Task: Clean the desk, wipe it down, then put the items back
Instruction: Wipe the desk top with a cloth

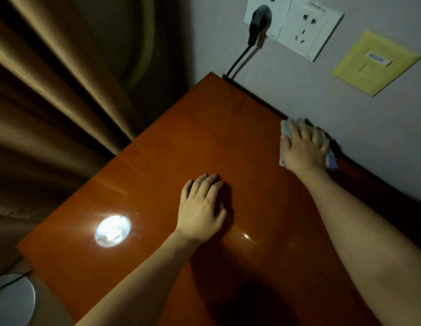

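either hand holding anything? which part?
Right hand presses flat on top of the cloth at the desk's wall edge. Left hand holds nothing.

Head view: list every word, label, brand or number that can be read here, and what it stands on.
None can be read.
Wall socket plate: small grey print along its top edge, too small to read.
Yellow wall plate: white label with blue marks, too blurred to read.
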`<state>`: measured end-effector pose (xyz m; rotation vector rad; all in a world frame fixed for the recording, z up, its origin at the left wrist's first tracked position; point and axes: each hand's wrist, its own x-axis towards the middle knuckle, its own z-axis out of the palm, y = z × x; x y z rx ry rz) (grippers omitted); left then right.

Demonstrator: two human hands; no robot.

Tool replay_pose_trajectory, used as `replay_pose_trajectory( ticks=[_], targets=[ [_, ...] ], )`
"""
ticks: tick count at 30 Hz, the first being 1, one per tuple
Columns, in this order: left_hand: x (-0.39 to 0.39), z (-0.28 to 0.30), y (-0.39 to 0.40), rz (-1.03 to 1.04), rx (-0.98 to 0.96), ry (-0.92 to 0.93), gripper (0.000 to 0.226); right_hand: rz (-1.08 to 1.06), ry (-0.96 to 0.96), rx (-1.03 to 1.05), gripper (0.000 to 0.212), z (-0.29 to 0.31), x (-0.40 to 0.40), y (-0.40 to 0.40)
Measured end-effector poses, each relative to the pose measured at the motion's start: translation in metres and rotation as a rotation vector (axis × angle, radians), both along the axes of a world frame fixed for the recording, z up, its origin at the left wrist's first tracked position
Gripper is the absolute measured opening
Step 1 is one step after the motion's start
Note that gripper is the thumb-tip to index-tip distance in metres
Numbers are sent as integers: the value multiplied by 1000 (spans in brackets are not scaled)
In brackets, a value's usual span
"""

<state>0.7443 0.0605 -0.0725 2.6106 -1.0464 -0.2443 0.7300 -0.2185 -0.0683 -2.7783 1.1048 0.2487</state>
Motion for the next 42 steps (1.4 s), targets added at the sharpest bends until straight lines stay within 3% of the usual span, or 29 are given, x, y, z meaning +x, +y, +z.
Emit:
replay_pose_trajectory(
  ticks=[2, 5, 10, 12, 14, 17, 20, 22, 28, 31, 33, 35, 40, 42],
  targets=[
    [-3, -1, 6, -27, 8, -4, 56, -31, -2, 46, 54, 2, 23, 23],
    [-6, -2, 12, -23, 28, 3, 57, 213, 21, 30, 55, 3, 27, 72],
    [-19, 3, 25, 33, 23, 30, 56, 630, 99, -17, 57, 1, -55, 108],
    [-24, 4, 32, 50, 14, 57, 59, 686, 97, -19, 56, 0, -94, 90],
    [-29, 4, 36, 56, -5, 72, 62, 608, 135, -32, 57, 2, -116, 59],
    [-36, 1, 45, 46, -33, 63, 59, 300, 117, -49, 61, 0, -110, 36],
    [-42, -3, 57, 37, -57, 72, 58, 22, 48, -5, 55, 1, -69, 57],
    [-45, -4, 62, 35, -66, 76, 57, -3, 21, 34, 55, 0, -41, 81],
    [-48, -5, 72, 17, -50, 77, 58, 473, 60, -15, 57, -3, -41, 166],
    [-49, -5, 82, -3, -30, 78, 61, 778, 42, -19, 58, -6, -98, 159],
    [-52, -5, 89, 2, -45, 87, 61, 845, 69, -19, 55, -7, -130, 134],
    [-57, -4, 96, 10, -46, 93, 60, 764, 127, -32, 54, -5, -141, 108],
    [-70, -4, 116, 18, -73, 83, 57, 98, 41, 20, 55, 1, -86, 118],
    [-75, -3, 124, 22, -77, 77, 56, 42, 26, 60, 55, 3, -63, 147]
  ],
)
